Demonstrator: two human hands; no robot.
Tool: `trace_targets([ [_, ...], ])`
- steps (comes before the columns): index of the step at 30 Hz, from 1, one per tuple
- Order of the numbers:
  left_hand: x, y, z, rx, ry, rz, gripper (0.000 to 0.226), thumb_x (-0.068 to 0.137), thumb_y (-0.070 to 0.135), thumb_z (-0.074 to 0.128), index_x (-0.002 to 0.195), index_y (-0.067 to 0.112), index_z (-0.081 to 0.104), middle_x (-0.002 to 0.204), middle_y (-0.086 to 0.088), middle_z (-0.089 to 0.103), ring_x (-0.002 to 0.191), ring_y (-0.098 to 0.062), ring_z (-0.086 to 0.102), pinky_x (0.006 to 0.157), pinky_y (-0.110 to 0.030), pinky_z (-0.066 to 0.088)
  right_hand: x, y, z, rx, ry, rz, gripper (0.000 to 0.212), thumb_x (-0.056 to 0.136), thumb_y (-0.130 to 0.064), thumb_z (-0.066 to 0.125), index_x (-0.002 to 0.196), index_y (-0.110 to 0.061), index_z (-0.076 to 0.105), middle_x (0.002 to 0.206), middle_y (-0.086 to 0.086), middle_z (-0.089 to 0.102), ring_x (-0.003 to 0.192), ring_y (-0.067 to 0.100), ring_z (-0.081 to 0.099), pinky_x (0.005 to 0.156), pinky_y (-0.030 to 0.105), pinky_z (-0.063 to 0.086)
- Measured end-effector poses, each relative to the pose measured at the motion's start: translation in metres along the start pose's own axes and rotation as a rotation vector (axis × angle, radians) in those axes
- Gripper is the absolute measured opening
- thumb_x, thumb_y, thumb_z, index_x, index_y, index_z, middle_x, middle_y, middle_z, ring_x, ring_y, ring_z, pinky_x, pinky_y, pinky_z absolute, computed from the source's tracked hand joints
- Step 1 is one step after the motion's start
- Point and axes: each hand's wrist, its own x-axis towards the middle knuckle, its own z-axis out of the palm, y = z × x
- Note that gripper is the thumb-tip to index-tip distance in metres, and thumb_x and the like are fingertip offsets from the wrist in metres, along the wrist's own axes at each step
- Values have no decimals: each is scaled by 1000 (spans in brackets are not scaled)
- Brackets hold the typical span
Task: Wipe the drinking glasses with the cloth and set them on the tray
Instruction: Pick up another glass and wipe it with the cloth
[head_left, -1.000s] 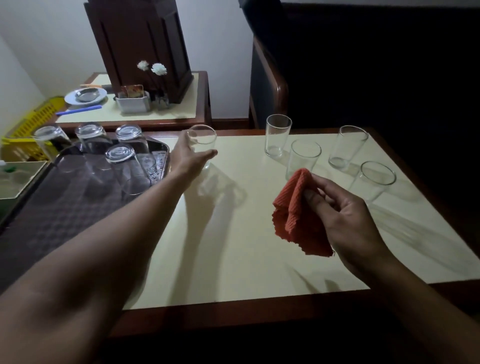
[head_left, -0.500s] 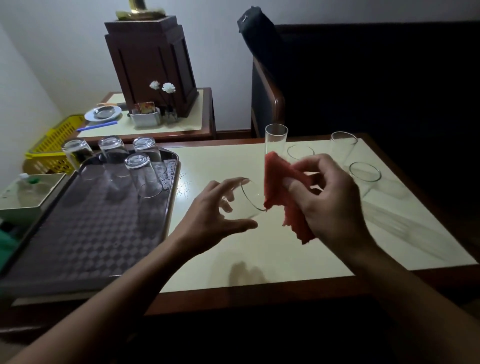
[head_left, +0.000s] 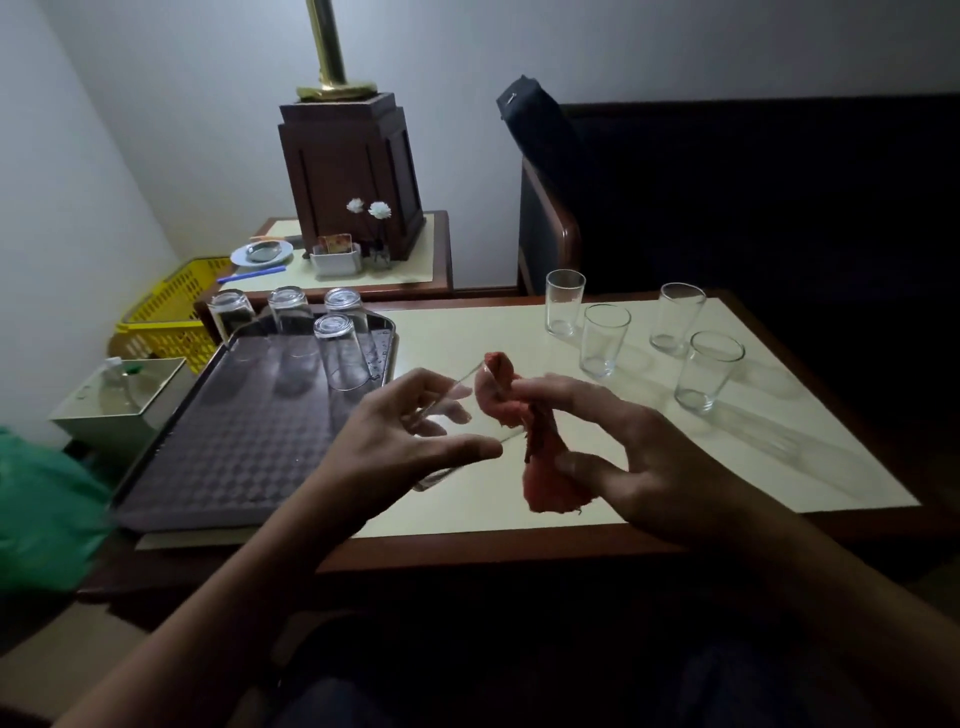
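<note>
My left hand (head_left: 400, 441) grips a clear drinking glass (head_left: 457, 410) tilted on its side, mouth towards the right, above the table's front middle. My right hand (head_left: 639, 457) holds the orange-red cloth (head_left: 540, 452) and pushes its upper end into the glass's mouth. A dark checkered tray (head_left: 234, 447) lies to the left, with several glasses (head_left: 340, 353) standing upside down at its far end. Several more glasses (head_left: 602, 338) stand upright on the cream table (head_left: 779, 441) at the back right.
A side table behind carries a dark wooden lamp base (head_left: 353, 176), a small plate (head_left: 262, 253) and a white holder (head_left: 336, 258). A yellow basket (head_left: 171, 317) and a pale box (head_left: 119, 395) sit left of the tray. A dark armchair (head_left: 727, 197) stands behind the table.
My left hand lifted a glass from beside the tray and brought it towards me, tilted sideways. My right hand moved the cloth to it and pushed it into the mouth.
</note>
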Motion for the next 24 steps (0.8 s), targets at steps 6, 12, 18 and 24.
trace_targets([
  [6,-33,20,-4,1,-162,-157,73,56,44,95,117,20,65,110,-1,73,86,-18,74,72,-39,62,-16,-15,8,175,81,-36,51,101,13,57,135,-25,65,100,3,76,84,26,76,74,34,64],
  [12,-53,28,-15,-39,-132,-87,72,58,28,101,114,9,60,113,-7,74,94,-31,74,74,-39,62,-23,-29,-1,260,468,78,23,88,-21,82,108,-21,70,93,2,76,78,12,77,67,24,61],
  [18,-63,31,-5,-265,45,-73,71,58,19,94,120,6,61,108,-8,79,95,-29,76,76,-33,63,-46,-39,10,175,87,-44,39,105,-5,60,134,-28,71,104,-7,78,107,15,72,94,16,51],
  [24,-74,11,2,-534,15,-143,58,68,18,88,118,10,61,116,-15,75,84,-19,69,77,-35,53,-53,-38,15,290,169,41,32,102,-15,68,129,-31,71,117,-6,77,109,17,74,101,40,56],
])
